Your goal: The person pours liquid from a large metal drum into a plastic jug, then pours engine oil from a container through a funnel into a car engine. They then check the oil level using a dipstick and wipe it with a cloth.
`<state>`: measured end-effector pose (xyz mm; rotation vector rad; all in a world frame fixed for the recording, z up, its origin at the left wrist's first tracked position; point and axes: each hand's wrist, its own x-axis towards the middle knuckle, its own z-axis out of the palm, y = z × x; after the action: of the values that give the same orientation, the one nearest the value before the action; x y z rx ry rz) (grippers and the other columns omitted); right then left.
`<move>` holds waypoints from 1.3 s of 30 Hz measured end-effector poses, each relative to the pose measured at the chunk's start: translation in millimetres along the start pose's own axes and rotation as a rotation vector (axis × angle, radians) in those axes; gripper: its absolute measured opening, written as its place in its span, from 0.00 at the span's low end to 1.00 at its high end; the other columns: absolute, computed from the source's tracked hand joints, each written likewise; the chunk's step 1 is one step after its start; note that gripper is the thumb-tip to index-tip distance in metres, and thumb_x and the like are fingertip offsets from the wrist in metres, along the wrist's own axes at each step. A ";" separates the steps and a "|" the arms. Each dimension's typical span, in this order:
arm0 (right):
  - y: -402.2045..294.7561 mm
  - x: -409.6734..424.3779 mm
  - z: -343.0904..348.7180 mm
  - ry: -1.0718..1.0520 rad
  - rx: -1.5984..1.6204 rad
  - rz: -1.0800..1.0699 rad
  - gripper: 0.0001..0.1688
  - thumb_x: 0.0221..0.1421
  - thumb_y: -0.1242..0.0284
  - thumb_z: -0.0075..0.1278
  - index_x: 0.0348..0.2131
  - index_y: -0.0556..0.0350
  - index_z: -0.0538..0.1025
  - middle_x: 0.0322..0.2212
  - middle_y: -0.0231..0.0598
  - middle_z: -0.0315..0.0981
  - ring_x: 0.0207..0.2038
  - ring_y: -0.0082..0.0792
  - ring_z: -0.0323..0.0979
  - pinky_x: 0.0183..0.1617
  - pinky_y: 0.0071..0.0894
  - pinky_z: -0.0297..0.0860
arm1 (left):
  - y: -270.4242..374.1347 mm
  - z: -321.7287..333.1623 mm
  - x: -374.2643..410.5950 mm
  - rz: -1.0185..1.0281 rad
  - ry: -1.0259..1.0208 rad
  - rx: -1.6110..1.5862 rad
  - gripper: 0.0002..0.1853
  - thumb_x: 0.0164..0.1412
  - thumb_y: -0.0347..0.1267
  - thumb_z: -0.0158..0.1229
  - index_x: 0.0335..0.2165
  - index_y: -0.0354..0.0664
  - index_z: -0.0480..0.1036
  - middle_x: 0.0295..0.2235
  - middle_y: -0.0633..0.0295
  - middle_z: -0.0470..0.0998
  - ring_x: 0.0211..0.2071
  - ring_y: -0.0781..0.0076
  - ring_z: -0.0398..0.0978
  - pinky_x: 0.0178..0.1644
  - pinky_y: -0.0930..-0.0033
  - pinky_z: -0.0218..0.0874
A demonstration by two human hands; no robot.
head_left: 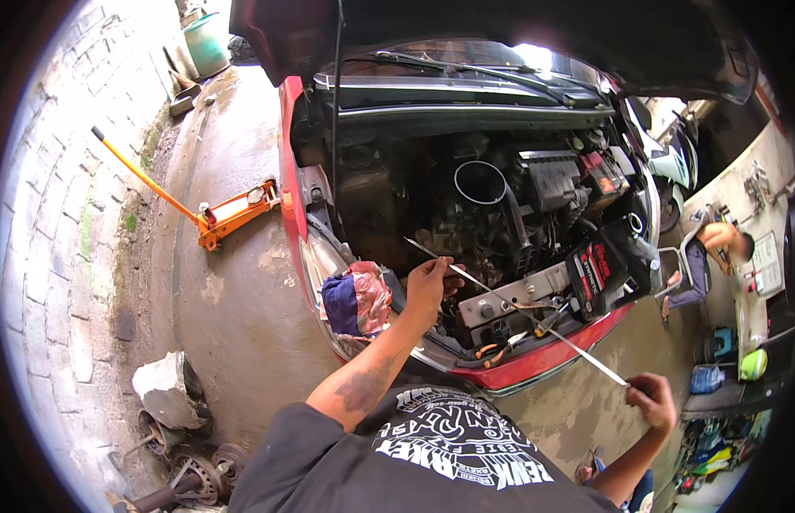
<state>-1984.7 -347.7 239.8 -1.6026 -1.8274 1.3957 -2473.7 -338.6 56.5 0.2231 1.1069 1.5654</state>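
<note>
A long, thin metal strip that looks like an engine oil dipstick (590, 361) slants across the front of an open engine bay (378, 211). My left hand (429, 285) pinches it near its upper end, whose tip points into the bay. At the lower end, beyond the red front bumper (551, 356), my right hand (654, 399) grips it between the fingers. Under the strip are the metal front crossmember (500, 304) and pliers with orange handles (490, 351). A black oil bottle (596, 276) rests on the front right of the bay.
Crumpled cloths (355, 301) lie over the left headlamp. The raised bonnet (500, 25) hangs above, held by a prop rod (337, 128). An orange trolley jack (237, 211) stands left. Another person (718, 250) sits at right. A battery (602, 173) sits in the bay.
</note>
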 end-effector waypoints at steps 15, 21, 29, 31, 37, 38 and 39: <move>-14.4 76.1 223.8 0.129 -0.062 -0.043 0.09 0.53 0.76 0.56 0.33 0.64 0.76 0.17 0.33 0.73 0.20 0.17 0.65 0.23 0.23 0.62 | -42.7 17.3 161.2 -0.128 -0.113 0.412 0.10 0.68 0.34 0.47 0.38 0.38 0.70 0.36 0.59 0.82 0.29 0.72 0.79 0.32 0.68 0.68; -30.8 98.6 226.8 0.112 -0.145 -0.036 0.10 0.51 0.75 0.57 0.34 0.65 0.77 0.20 0.40 0.76 0.22 0.20 0.70 0.27 0.24 0.66 | -42.0 17.8 184.2 -0.141 -0.065 0.369 0.10 0.67 0.31 0.49 0.32 0.37 0.72 0.30 0.58 0.82 0.21 0.73 0.75 0.23 0.71 0.64; -32.5 115.0 223.4 0.111 -0.177 -0.040 0.12 0.51 0.74 0.57 0.34 0.66 0.77 0.20 0.42 0.78 0.23 0.23 0.73 0.29 0.26 0.68 | -46.4 6.8 197.7 -0.119 -0.058 0.443 0.11 0.67 0.32 0.49 0.34 0.35 0.74 0.29 0.58 0.82 0.22 0.73 0.75 0.24 0.70 0.67; -31.7 118.4 221.9 0.104 -0.205 -0.031 0.12 0.51 0.74 0.57 0.33 0.66 0.77 0.20 0.42 0.77 0.23 0.23 0.72 0.28 0.26 0.68 | -52.5 4.1 204.4 -0.136 -0.024 0.414 0.12 0.66 0.32 0.49 0.33 0.34 0.75 0.30 0.59 0.83 0.23 0.73 0.76 0.24 0.69 0.67; -35.8 124.6 223.5 0.095 -0.186 -0.037 0.11 0.51 0.75 0.57 0.34 0.66 0.77 0.19 0.41 0.77 0.23 0.20 0.71 0.27 0.25 0.67 | -51.9 6.1 209.7 -0.166 -0.029 0.453 0.14 0.68 0.33 0.48 0.35 0.33 0.75 0.23 0.60 0.77 0.15 0.80 0.63 0.18 0.74 0.57; -34.9 123.0 224.3 0.119 -0.170 -0.045 0.11 0.51 0.75 0.56 0.33 0.66 0.77 0.19 0.42 0.77 0.22 0.21 0.71 0.27 0.26 0.67 | -52.1 3.9 210.8 -0.162 -0.036 0.474 0.14 0.68 0.33 0.49 0.35 0.33 0.76 0.23 0.61 0.76 0.15 0.79 0.63 0.18 0.74 0.57; -34.5 123.8 228.1 0.131 -0.147 -0.073 0.10 0.52 0.75 0.56 0.33 0.67 0.77 0.19 0.43 0.76 0.22 0.23 0.72 0.27 0.26 0.67 | -57.6 -5.6 217.3 -0.149 -0.032 0.453 0.15 0.67 0.34 0.50 0.35 0.32 0.76 0.22 0.60 0.76 0.14 0.76 0.65 0.18 0.73 0.58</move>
<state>-2217.8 -334.1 121.2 -1.6382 -1.9279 1.1209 -2511.4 -162.5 -78.1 0.4567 1.4106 1.1607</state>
